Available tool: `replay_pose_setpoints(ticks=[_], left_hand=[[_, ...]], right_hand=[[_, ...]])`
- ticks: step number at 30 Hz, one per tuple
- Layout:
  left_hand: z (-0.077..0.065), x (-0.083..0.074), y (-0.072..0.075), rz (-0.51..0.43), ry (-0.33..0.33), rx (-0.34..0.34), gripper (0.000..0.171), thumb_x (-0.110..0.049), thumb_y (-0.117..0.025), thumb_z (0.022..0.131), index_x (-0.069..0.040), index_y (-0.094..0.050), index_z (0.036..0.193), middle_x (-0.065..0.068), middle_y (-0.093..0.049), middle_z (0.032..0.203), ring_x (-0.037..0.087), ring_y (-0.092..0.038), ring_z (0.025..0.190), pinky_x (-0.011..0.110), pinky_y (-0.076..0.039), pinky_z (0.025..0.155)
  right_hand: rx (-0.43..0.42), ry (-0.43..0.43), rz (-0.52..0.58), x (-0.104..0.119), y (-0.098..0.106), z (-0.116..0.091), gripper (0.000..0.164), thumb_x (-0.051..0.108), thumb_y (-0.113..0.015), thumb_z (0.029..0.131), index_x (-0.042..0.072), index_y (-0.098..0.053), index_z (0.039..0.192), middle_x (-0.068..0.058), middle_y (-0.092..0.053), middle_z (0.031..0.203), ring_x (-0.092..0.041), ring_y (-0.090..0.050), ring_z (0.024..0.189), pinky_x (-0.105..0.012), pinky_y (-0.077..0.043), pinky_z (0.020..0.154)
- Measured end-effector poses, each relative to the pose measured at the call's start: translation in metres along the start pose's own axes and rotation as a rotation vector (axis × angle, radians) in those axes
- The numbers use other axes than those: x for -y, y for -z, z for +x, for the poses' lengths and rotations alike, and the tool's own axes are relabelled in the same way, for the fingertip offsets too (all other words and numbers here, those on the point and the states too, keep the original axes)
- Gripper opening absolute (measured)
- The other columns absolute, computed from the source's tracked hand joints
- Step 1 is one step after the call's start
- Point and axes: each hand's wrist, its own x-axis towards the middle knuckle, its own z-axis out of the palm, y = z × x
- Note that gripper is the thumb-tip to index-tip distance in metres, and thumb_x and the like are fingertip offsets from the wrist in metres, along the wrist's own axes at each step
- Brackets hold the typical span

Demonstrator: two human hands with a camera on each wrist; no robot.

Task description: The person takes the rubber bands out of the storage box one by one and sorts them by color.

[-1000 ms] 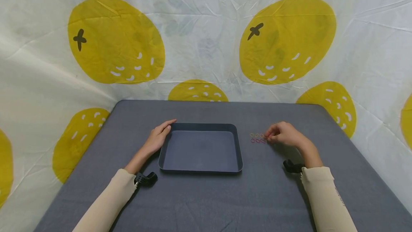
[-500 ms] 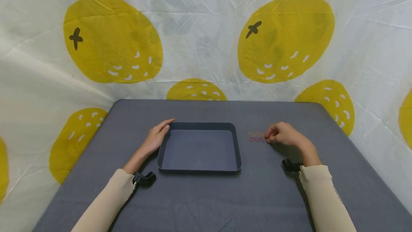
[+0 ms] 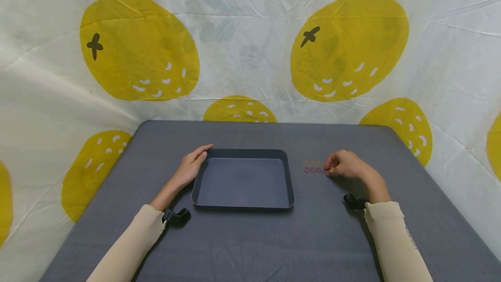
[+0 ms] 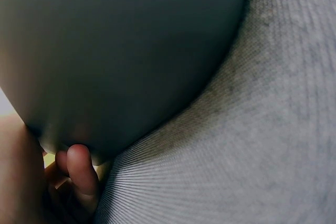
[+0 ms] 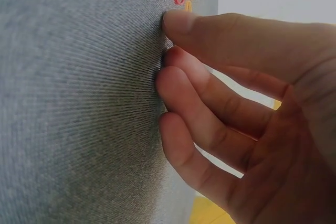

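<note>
My left hand [image 3: 190,165] rests along the left side of a dark grey rectangular tray [image 3: 291,182], its index finger stretched past the far left corner. In the left wrist view, fingertips [image 4: 81,166] touch the tray's outer side. To the right of the tray, small thin loops like rubber bands lie in two rows: orange-yellow loops [image 3: 311,163] behind, red loops [image 3: 312,170] in front. My right hand [image 3: 346,164] is at the right end of these rows, fingertips down at the cloth. In the right wrist view, thumb and fingers are loosely bent with a small gap between.
A grey cloth covers the table [image 3: 242,247]. Behind and around it hangs a white curtain [image 3: 242,47] printed with big yellow fruit. A black wrist strap [image 3: 176,217] is on the left arm and another black wrist mount [image 3: 355,202] on the right.
My right hand has drawn back slightly to the right, showing more of the loops at the row's end. The reddish bit at its fingertips no longer shows there. The left hand stays on the tray.
</note>
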Motion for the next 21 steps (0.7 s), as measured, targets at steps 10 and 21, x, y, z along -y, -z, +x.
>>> replay_pose_setpoints(ticks=[10, 21], left_hand=[[0.0005, -0.0002, -0.0006, -0.004, 0.004, 0.004, 0.044, -0.032, -0.037, 0.114, -0.022, -0.048, 0.156, 0.009, -0.045, 0.163, 0.035, -0.04, 0.152, 0.061, -0.034, 0.12], [-0.0006, -0.0002, 0.0005, -0.004, 0.0, 0.005, 0.044, -0.031, -0.037, 0.114, -0.022, -0.048, 0.156, 0.01, -0.045, 0.163, 0.036, -0.04, 0.151, 0.062, -0.034, 0.119]], right_hand=[[-0.001, -0.012, -0.01, 0.0013, -0.0008, 0.0002, 0.012, 0.015, -0.082, 0.086, 0.007, -0.075, 0.091, 0.001, -0.072, 0.079, -0.013, -0.057, 0.07, -0.031, -0.047, 0.064], [-0.001, -0.003, -0.012, 0.0019, 0.0017, -0.0013, 0.013, 0.014, -0.082, 0.085, 0.006, -0.076, 0.094, 0.002, -0.071, 0.077, -0.011, -0.056, 0.07, -0.028, -0.046, 0.064]])
